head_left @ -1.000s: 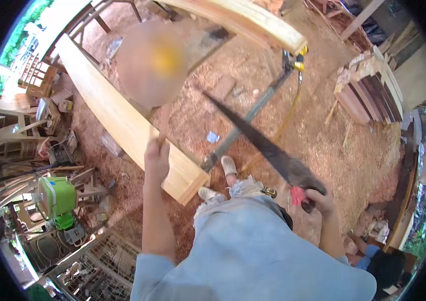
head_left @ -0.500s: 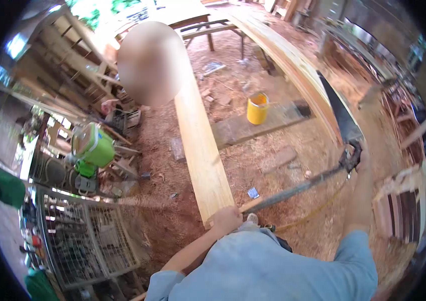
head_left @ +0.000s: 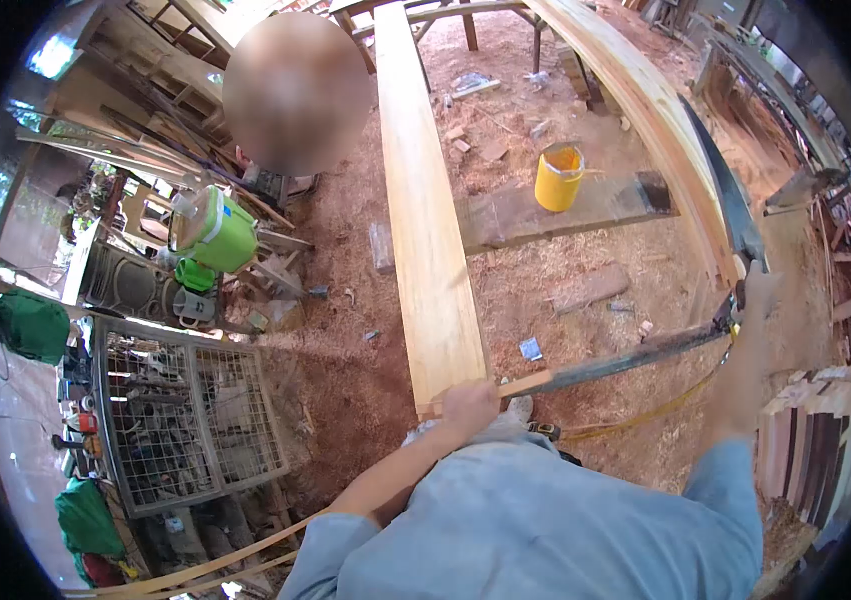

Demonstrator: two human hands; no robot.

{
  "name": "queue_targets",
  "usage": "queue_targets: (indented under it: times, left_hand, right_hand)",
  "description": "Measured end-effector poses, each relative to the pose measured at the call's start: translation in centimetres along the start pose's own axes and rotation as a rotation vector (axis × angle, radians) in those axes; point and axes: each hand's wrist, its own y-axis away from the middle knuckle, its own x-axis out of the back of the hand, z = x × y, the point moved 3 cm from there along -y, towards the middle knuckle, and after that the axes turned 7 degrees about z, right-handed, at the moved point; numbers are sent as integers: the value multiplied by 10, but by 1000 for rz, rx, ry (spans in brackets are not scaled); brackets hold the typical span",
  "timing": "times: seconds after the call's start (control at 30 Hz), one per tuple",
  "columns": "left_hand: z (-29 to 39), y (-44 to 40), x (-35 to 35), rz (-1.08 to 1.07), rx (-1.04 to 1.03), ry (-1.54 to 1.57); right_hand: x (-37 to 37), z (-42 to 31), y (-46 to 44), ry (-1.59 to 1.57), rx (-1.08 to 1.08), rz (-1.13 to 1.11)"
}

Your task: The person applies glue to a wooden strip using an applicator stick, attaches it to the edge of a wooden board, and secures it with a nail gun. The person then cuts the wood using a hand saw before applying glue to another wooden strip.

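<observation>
A long pale wooden plank (head_left: 432, 240) runs away from me, its near end close to my body. My left hand (head_left: 470, 408) is closed around the right corner of that end. Out to the right, my right hand (head_left: 760, 292) is closed at the dark handle of a handsaw (head_left: 717, 170). The saw's blade points away from me, alongside a stack of long boards (head_left: 635, 90). My right fingers are partly hidden. Between my hands a narrow beam (head_left: 635, 362) crosses below, with a light wood strip (head_left: 525, 383) at its left end.
A yellow bucket (head_left: 557, 180) stands on a thick board (head_left: 505, 222) over the sawdust floor. At left are a green cooler (head_left: 220, 230) and a wire-mesh door (head_left: 185, 410). Cut boards (head_left: 810, 450) are stacked at right. Another person (head_left: 295, 95), blurred, is beyond the plank's left side.
The view has tilted downward and shifted left, so the scene sits farther right. My left hand stays on the plank's end and my right hand stays at the saw handle.
</observation>
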Motion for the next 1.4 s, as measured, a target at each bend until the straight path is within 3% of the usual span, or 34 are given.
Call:
queue_targets:
  times: [0.03,0.1,0.17,0.27,0.33,0.37,0.4,0.47,0.57,0.63,0.73,0.87,1.0,1.1,1.2,1.33,1.4]
  left_hand:
    - [-5,3,-4,26,-24,15]
    - [-21,5,-8,13,39,10]
    - [-39,3,2,68,124,47]
    - [-76,-27,31,227,176,91]
    - [-97,-48,53,370,128,109]
    - [-106,-58,66,476,93,122]
    - [-112,-70,77,463,62,133]
    - [-132,-95,90,194,338,149]
    - [-164,-125,80,13,295,160]
    - [-174,-140,73,26,151,166]
    - [-187,-142,59,-262,245,446]
    - [-208,-155,37,-116,97,541]
    - [-193,-155,33,-478,351,1303]
    - [-190,-151,54,-753,139,1189]
    - [-210,-127,35,-846,121,1162]
    - [-222,-69,42,-957,143,669]
    - [-221,-40,59,-1349,22,616]
  right_hand:
    - [25,-10,28,-6,100,301]
    - [34,-22,118,-606,299,238]
    - [51,-42,244,-847,211,-85]
    - [79,-75,432,-914,107,-590]
    - [97,-92,502,-882,142,-785]
    - [100,-97,509,-880,129,-755]
    - [108,-107,518,-774,344,-775]
    - [112,-121,537,-633,515,-775]
    - [110,-146,543,-540,431,-815]
    - [96,-177,526,-584,84,-1134]
    - [55,-196,528,-298,-113,-1061]
    - [80,-236,527,-170,-80,-877]
    - [30,-200,540,-161,-39,-777]
    - [84,-207,544,-193,-103,-794]
    - [126,-184,564,-193,-232,-725]
    - [173,-111,632,-223,-261,-685]
    - [217,-68,669,-179,-270,-651]
